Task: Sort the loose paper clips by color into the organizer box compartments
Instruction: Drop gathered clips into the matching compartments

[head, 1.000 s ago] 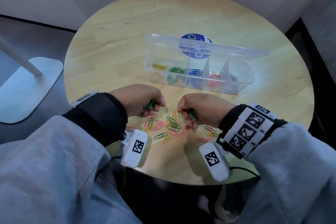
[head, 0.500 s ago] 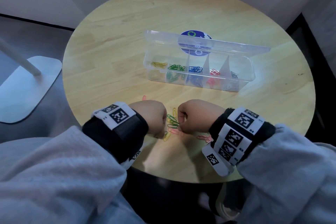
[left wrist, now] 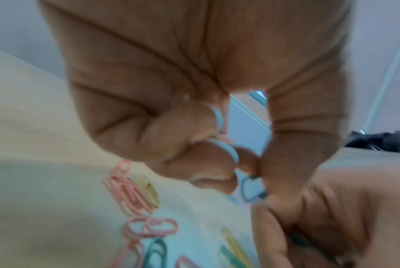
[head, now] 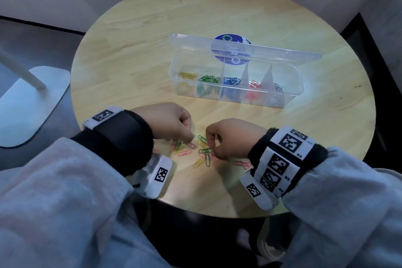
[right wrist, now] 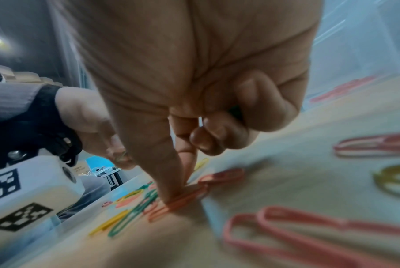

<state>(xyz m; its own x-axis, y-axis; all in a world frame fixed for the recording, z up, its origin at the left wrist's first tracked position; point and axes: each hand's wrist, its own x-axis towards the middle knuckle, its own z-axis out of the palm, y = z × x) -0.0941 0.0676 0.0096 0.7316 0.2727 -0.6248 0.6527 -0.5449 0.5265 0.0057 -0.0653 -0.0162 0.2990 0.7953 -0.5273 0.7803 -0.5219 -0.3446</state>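
Clips: your loose coloured wire paper clips (head: 201,151) lie pink, green, yellow.
Left hand (head: 168,123): pinches a green clip (left wrist: 251,188).
Right hand (head: 230,138): curled; thumb and forefinger on a pink clip (right wrist: 183,201).

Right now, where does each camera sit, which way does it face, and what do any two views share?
Head: above the round table, facing down at the organizer box, both hands and grey sleeves.
Left wrist: under the left hand, facing its fingertips; they pinch a green clip.
Right wrist: under the right hand, facing left across the loose clips; its fingertips press a pink clip.
Shared: each wrist view shows the other hand.
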